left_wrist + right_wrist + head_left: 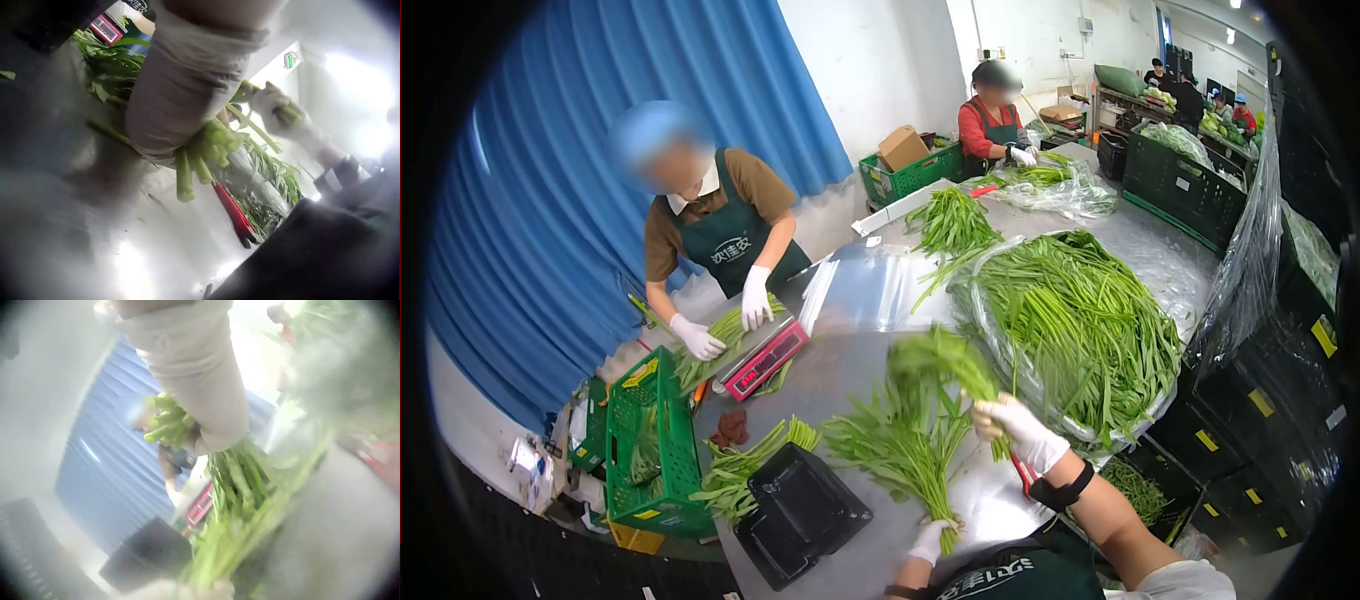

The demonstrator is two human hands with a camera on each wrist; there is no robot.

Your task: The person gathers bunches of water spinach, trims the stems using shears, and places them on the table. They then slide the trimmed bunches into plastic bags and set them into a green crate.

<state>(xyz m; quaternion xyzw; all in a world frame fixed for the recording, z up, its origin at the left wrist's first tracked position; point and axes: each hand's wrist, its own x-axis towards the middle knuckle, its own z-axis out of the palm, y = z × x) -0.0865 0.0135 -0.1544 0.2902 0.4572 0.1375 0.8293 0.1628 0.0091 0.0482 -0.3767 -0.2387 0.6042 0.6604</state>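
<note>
My left hand (933,540) has its gloved fingers curled round the stems of one bunch of greens (900,455), cut ends toward me, leaves spreading over the metal counter (995,500). The fingers of my right hand (1022,432) are clamped on a second bunch (940,362), held above the counter, its blurred leaves arching out to the left. Near my right wrist is a red-handled tool (234,212). Just beyond that hand, a large heap of greens (1085,330) fills a clear plastic bag. On my left, a black tray (805,505) sits against a smaller pile of greens (730,478), near a brown cloth (731,427). Across the counter, a person in white gloves (735,225) touches greens on a red scale (767,362), beside a green crate (662,518).
</note>
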